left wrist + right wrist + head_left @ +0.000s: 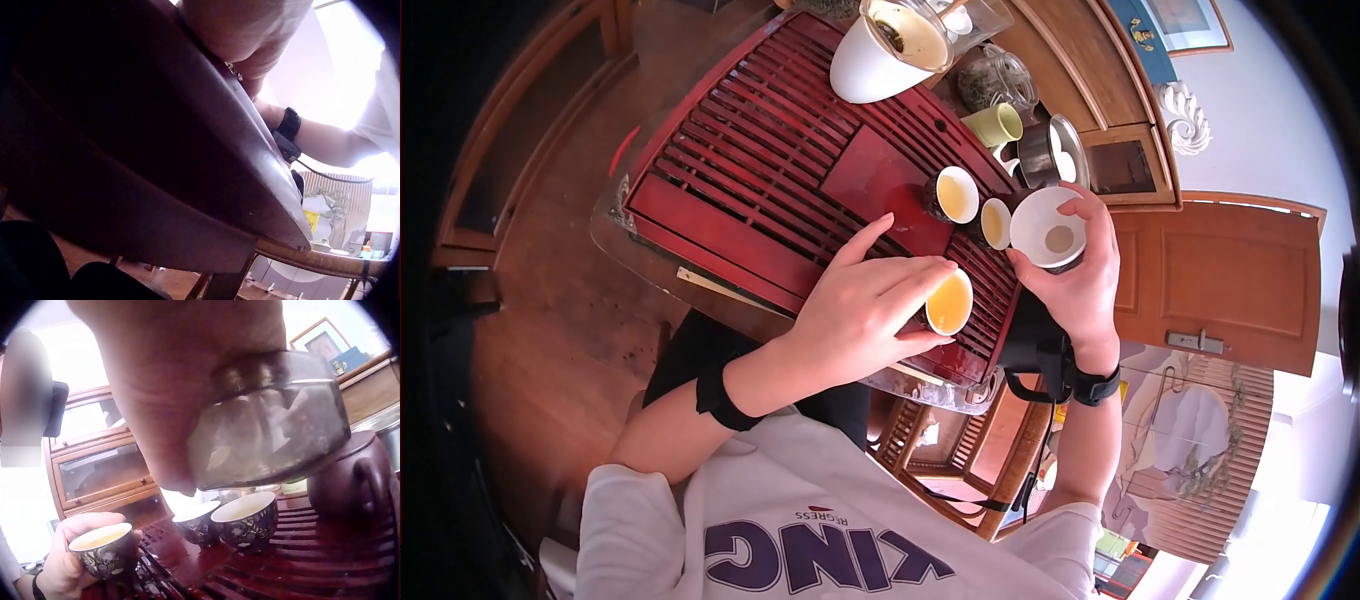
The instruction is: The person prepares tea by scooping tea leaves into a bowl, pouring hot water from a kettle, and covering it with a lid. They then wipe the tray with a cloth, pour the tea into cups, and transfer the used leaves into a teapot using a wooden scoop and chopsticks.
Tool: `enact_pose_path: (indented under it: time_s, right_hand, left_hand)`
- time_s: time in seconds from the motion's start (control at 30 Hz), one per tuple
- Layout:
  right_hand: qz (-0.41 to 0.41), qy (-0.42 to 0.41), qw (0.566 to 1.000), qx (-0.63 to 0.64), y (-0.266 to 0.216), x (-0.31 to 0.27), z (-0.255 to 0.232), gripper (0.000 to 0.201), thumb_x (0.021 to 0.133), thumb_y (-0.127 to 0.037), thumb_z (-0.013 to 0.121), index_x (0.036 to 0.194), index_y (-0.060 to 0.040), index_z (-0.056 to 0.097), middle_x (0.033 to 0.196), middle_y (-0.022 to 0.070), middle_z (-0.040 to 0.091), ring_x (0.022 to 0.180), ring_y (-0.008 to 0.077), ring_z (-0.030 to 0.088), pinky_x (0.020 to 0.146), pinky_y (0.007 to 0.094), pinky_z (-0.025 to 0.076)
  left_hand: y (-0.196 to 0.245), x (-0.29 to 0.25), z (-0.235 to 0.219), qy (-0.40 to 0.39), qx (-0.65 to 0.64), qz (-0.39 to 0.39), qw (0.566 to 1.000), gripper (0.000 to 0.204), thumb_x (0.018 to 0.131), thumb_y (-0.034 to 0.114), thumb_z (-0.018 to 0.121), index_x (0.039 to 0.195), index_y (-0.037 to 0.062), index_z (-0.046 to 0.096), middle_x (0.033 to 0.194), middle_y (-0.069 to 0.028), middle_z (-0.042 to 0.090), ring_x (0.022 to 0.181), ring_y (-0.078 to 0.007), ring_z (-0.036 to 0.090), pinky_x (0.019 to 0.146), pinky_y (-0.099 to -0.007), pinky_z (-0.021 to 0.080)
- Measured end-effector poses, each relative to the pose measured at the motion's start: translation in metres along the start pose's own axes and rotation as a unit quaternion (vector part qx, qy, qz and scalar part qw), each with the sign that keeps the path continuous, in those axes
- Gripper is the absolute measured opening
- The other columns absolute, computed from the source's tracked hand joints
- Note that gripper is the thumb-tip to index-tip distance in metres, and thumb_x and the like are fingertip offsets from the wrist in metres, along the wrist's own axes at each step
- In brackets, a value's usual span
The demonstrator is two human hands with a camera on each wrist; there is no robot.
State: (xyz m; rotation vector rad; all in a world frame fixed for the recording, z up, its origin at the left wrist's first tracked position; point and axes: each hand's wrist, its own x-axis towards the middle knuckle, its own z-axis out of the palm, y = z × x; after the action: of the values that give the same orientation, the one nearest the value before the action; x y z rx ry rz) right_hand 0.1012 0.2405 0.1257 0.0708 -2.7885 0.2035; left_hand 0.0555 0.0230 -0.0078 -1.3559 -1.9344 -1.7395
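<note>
My left hand [855, 310] pinches a small teacup [949, 303] of yellow tea near the tray's front edge. The right wrist view shows this cup's dark, flower-patterned outside [109, 557]. With thumb and fingers my right hand [1085, 275] grips the rim of a wide round vessel [1030, 215], white inside with a brownish round spot at its bottom. Its outside [275, 434] looks glossy and greyish in the right wrist view. Two matching teacups, one [957, 195] fuller than the other [996, 224], stand on the slatted red tea tray [740, 190] beside the vessel.
At the tray's far end stands a white container [870, 75] with a strainer over it. A dark teapot [350, 478], a green cup [997, 124], a glass jar [998, 82] and a metal pot [1037, 155] line the back. A chair [990, 450] stands beyond the tray's right end.
</note>
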Motion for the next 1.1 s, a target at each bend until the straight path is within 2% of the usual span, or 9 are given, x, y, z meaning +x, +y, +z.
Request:
enact_pose_path:
  time_s: [0.13, 0.2, 0.4, 0.5, 0.63, 0.7, 1.03, 1.1]
  right_hand:
    - [0.011, -0.031, 0.999, -0.011, -0.004, 0.004, -0.004, 0.061, 0.059, -0.006, 0.087, 0.108, -0.0057, 0.050, 0.126, 0.0180, 0.060, 0.111, 0.0350, 0.061, 0.092, 0.0411, 0.051]
    - [-0.016, -0.028, 0.999, -0.031, -0.004, 0.007, -0.006, 0.057, 0.058, -0.009, 0.087, 0.104, -0.0064, 0.054, 0.123, 0.0155, 0.061, 0.103, 0.0357, 0.065, 0.082, 0.0405, 0.056]
    - [-0.082, -0.034, 0.994, -0.069, -0.001, 0.014, -0.007, 0.056, 0.056, -0.011, 0.087, 0.102, -0.0074, 0.056, 0.124, 0.0138, 0.061, 0.094, 0.0344, 0.066, 0.076, 0.0402, 0.056]
    - [-0.066, -0.047, 0.994, -0.079, -0.006, 0.016, -0.010, 0.055, 0.055, -0.011, 0.087, 0.101, -0.0076, 0.057, 0.124, 0.0127, 0.062, 0.091, 0.0330, 0.066, 0.074, 0.0398, 0.056]
    - [-0.065, -0.059, 0.991, -0.097, -0.007, 0.019, -0.012, 0.054, 0.055, -0.012, 0.086, 0.100, -0.0078, 0.057, 0.124, 0.0117, 0.062, 0.092, 0.0326, 0.065, 0.076, 0.0406, 0.055]
    - [-0.101, -0.061, 0.984, -0.136, -0.006, 0.021, -0.013, 0.053, 0.056, -0.012, 0.086, 0.100, -0.0080, 0.058, 0.124, 0.0111, 0.061, 0.096, 0.0329, 0.064, 0.079, 0.0415, 0.054]
    - [-0.148, -0.074, 0.970, -0.180, -0.016, 0.027, -0.021, 0.054, 0.055, -0.012, 0.086, 0.101, -0.0082, 0.058, 0.124, 0.0112, 0.061, 0.099, 0.0316, 0.063, 0.081, 0.0418, 0.053]
    - [-0.182, -0.067, 0.961, -0.195, -0.018, 0.027, -0.021, 0.054, 0.055, -0.012, 0.086, 0.101, -0.0088, 0.058, 0.124, 0.0114, 0.061, 0.099, 0.0317, 0.063, 0.081, 0.0413, 0.053]
  left_hand:
    - [0.000, 0.000, 0.000, 0.002, -0.005, -0.001, 1.000, 0.064, 0.069, 0.024, 0.085, 0.123, 0.0039, 0.058, 0.111, -0.0067, 0.069, 0.096, -0.0196, 0.069, 0.114, -0.0497, 0.033]
    - [0.000, 0.000, 0.001, -0.003, -0.007, -0.001, 1.000, 0.063, 0.069, 0.024, 0.084, 0.123, 0.0036, 0.059, 0.111, -0.0070, 0.069, 0.095, -0.0198, 0.069, 0.114, -0.0498, 0.033]
    - [-0.001, 0.000, 0.001, 0.003, -0.006, 0.003, 1.000, 0.062, 0.070, 0.024, 0.084, 0.122, 0.0033, 0.059, 0.110, -0.0075, 0.069, 0.095, -0.0201, 0.069, 0.114, -0.0500, 0.033]
    - [0.000, 0.000, -0.001, -0.002, -0.006, -0.003, 1.000, 0.064, 0.067, 0.023, 0.088, 0.122, 0.0036, 0.061, 0.112, -0.0091, 0.070, 0.100, -0.0217, 0.069, 0.111, -0.0526, 0.037]
    - [0.000, 0.000, -0.001, -0.005, -0.009, -0.003, 1.000, 0.064, 0.067, 0.023, 0.087, 0.122, 0.0035, 0.061, 0.112, -0.0091, 0.070, 0.100, -0.0217, 0.069, 0.111, -0.0530, 0.037]
    - [-0.001, -0.001, 0.000, 0.002, -0.010, 0.005, 1.000, 0.060, 0.071, 0.025, 0.084, 0.121, 0.0032, 0.059, 0.110, -0.0076, 0.068, 0.095, -0.0206, 0.069, 0.114, -0.0504, 0.032]
    - [0.000, -0.001, 0.000, -0.004, -0.008, 0.005, 1.000, 0.060, 0.071, 0.025, 0.084, 0.122, 0.0030, 0.059, 0.110, -0.0081, 0.068, 0.095, -0.0205, 0.069, 0.115, -0.0505, 0.031]
    - [0.000, -0.001, 0.000, -0.003, -0.007, 0.004, 1.000, 0.060, 0.071, 0.024, 0.084, 0.122, 0.0027, 0.059, 0.110, -0.0084, 0.068, 0.095, -0.0206, 0.069, 0.115, -0.0504, 0.031]
